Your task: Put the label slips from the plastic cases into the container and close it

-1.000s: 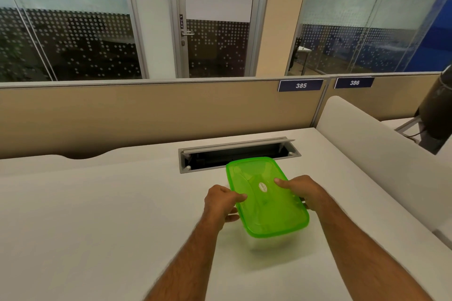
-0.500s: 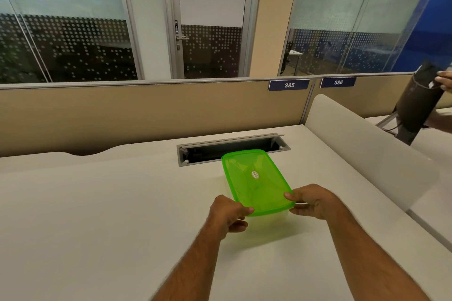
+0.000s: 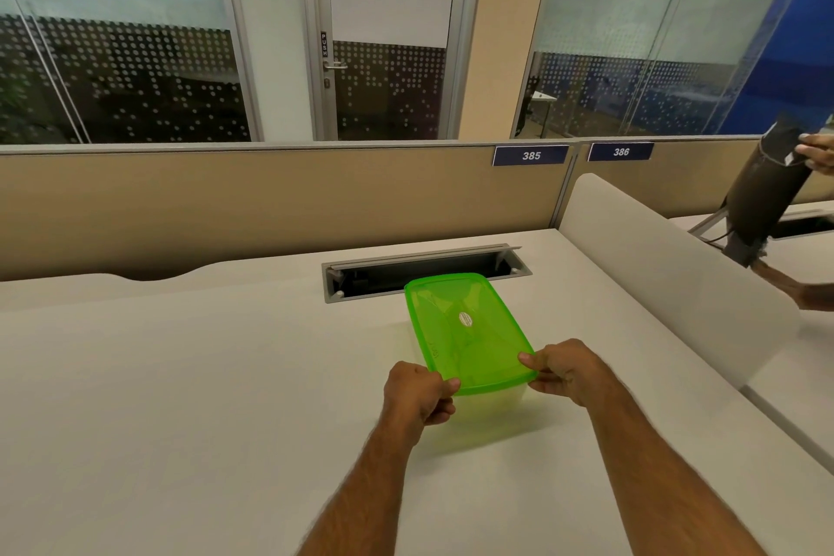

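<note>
Gripping green lid (image 3: 465, 330) at its near corners: left hand (image 3: 417, 393) pinches left corner, right hand (image 3: 568, 370) right corner. Lid sits over clear container (image 3: 496, 402) on desk (image 3: 180, 375), long axis running away toward cable slot (image 3: 424, 273). Hands equally near.

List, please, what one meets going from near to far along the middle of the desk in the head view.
left hand and right hand → green lid → cable slot → beige partition → glass door
</note>
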The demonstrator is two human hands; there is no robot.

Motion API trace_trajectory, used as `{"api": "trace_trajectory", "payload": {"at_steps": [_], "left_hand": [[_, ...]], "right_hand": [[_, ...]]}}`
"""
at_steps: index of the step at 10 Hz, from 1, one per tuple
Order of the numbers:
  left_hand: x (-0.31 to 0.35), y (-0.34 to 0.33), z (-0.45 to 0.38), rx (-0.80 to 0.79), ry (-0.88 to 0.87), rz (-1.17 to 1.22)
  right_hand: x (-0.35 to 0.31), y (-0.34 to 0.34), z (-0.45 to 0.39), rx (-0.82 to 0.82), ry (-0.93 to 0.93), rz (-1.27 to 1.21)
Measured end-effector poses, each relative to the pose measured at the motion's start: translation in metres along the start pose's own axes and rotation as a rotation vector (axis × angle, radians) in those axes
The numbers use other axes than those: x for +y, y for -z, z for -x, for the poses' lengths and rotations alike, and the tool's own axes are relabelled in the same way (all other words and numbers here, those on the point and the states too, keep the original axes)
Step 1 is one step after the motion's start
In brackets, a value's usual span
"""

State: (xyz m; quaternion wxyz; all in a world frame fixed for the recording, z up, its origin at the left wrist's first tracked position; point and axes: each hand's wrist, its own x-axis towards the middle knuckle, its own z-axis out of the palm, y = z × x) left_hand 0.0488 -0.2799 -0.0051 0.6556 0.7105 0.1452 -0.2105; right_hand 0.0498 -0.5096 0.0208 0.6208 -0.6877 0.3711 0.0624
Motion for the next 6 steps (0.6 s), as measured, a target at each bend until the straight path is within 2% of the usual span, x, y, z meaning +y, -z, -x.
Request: {"api": "trace_trajectory", "payload": {"at_steps": [2, 3, 4, 5, 6], "left_hand": [[-0.004, -0.002, 0.008, 0.019, -0.016, 0.042], [-0.008, 0.000, 0.019, 0.054, -0.046, -0.035], [-0.014, 0.001, 0.026, 0.129, -0.134, -0.261], [-0.024, 0.014, 0.039, 0.217, -0.282, -0.482], [-0.029, 0.028, 0.046, 0.311, -0.425, -0.646]], "right_hand": [[0.001, 0.000, 0.003, 0.013, 0.026, 0.015], [-0.001, -0.003, 0.010, 0.088, 0.052, 0.162], [-0.003, -0.006, 0.014, 0.165, 0.087, 0.342], [-0.003, -0.011, 0.029, 0.298, 0.209, 0.724], [0.001, -0.015, 0.040, 0.413, 0.430, 0.742]]}}
